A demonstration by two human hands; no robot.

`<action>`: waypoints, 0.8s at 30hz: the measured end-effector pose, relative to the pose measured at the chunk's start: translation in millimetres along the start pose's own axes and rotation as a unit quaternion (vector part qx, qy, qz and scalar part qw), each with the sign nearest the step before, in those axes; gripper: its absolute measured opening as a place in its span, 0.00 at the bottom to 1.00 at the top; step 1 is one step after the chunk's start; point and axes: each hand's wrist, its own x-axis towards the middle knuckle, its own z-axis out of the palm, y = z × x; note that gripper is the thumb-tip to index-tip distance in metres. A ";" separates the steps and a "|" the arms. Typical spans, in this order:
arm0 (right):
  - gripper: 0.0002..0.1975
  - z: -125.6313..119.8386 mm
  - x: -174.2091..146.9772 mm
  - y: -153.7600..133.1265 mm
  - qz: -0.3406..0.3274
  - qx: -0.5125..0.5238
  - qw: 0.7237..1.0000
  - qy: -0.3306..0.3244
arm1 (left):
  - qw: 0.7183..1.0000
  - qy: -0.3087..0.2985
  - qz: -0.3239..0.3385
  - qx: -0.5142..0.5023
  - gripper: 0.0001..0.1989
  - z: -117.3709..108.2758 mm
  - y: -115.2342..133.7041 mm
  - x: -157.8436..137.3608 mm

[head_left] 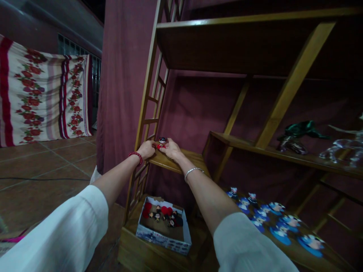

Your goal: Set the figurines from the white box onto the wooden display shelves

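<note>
A small figurine [162, 141] with a black-haired head and red base stands upright on a small wooden shelf [164, 161], held between my two hands. My left hand [146, 149], with a red bead bracelet at the wrist, has its fingers closed at the figurine's left side. From the right, my right hand [171, 148] grips the same figurine; a silver bangle circles that wrist. Below, an open cardboard box [163, 241] holds several similar red and black figurines [157, 217], lying loosely inside.
Several blue and white figurines [279, 232] stand on the lower right surface. Glass-like ornaments [300, 138] sit on the middle right shelf [283, 153]. The lattice side frame [150, 109] rises beside my left hand. A floral cloth [51, 98] hangs far left.
</note>
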 end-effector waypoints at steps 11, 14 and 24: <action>0.22 1.7 9.4 5.8 0.045 -0.053 0.998 0.001 | 0.999 -0.008 -0.007 0.030 0.22 10.0 -8.3 16.9; 0.22 4.5 15.2 7.8 0.047 -0.064 0.997 0.001 | 0.995 -0.020 0.025 0.093 0.23 8.1 -2.5 11.7; 0.24 15.2 25.4 3.9 0.034 -0.089 0.995 -0.011 | 0.971 -0.029 0.060 0.228 0.22 9.9 9.2 -2.0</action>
